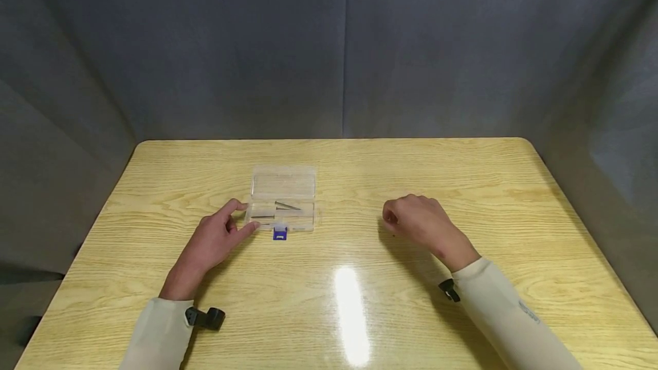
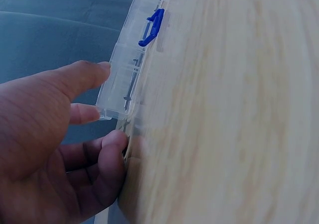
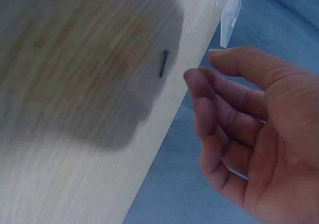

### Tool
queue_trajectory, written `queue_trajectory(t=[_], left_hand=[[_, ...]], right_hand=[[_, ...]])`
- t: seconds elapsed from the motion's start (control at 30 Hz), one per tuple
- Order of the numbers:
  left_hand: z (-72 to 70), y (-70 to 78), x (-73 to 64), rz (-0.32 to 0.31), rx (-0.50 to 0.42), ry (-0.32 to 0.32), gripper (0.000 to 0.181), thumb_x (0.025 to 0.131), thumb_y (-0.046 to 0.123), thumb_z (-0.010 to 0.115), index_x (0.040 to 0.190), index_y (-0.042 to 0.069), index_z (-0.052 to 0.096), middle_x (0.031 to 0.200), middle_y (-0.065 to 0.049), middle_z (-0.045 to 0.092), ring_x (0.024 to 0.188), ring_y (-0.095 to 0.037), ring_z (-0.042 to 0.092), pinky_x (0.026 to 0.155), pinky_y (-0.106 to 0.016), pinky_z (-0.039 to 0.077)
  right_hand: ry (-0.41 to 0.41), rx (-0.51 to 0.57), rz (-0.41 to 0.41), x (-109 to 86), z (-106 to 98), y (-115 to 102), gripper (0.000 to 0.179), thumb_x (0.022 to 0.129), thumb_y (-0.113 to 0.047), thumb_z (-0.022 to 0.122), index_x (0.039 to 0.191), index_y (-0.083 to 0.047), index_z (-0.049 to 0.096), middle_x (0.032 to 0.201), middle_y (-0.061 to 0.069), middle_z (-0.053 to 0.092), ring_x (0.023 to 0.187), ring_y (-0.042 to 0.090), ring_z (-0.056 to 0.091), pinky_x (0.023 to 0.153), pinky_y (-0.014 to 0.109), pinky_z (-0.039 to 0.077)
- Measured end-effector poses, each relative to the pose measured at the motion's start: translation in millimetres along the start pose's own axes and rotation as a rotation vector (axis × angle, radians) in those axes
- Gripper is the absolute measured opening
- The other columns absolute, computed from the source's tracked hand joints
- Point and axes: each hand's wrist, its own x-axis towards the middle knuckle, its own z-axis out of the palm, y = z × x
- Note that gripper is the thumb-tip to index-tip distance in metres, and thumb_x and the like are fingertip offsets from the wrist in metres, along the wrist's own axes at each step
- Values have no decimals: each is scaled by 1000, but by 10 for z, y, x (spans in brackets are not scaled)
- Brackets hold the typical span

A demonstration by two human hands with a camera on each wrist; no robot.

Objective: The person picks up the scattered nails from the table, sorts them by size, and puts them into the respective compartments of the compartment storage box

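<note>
A clear plastic box lies on the table with its clear lid folded back. Several thin metal fasteners, nails or screws, lie inside. A blue latch hangs at the box's front. My left hand holds the box's left end, thumb at the front corner and index finger against the side. My right hand hovers over the table right of the box, fingers loosely curled around nothing. Near its fingertips a small dark headed fastener, nail or screw, lies on the wood, apart from the hand.
The wood-grain table has rounded far corners. Grey fabric rises behind it and at both sides. A bright light reflection shows near the front. Dark wrist mounts sit at both sleeves.
</note>
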Motion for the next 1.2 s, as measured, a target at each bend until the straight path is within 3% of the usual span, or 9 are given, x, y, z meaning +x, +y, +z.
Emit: queue_trajectory(t=[0.17, 0.6, 0.93, 1.2], left_hand=[[-5, 10, -3, -9, 9, 0, 42, 99, 29, 74, 132, 7, 59, 67, -2, 50, 56, -17, 42, 54, -33, 36], [-13, 16, -5, -16, 14, 1, 43, 99, 30, 74, 132, 8, 59, 68, -3, 50, 56, -18, 42, 55, -34, 36], [-10, 6, -1, -1, 4, -2, 44, 99, 31, 73, 133, 8, 59, 69, -3, 50, 57, -18, 42, 56, -35, 37], [-7, 11, -2, -7, 10, -3, 44, 99, 30, 73, 133, 8, 59, 69, -3, 50, 57, -18, 42, 56, -34, 37]], right_hand=[[-13, -10, 40, -72, 14, 41, 25, 92, -9, 68, 72, -22, 63, 65, -11, 53, 58, 11, 43, 52, 33, 37], [-34, 0, 110, -108, 118, 97, 37, 92, -24, 75, 62, -24, 55, 58, -12, 43, 53, 9, 35, 49, 32, 31], [-18, -22, 111, -112, 120, 88, 32, 87, -14, 74, 62, -23, 57, 59, -10, 49, 53, 12, 40, 48, 34, 35], [15, -22, 87, -115, 139, 90, 44, 83, 0, 67, 56, -22, 40, 57, -10, 31, 53, 12, 29, 47, 32, 27]])
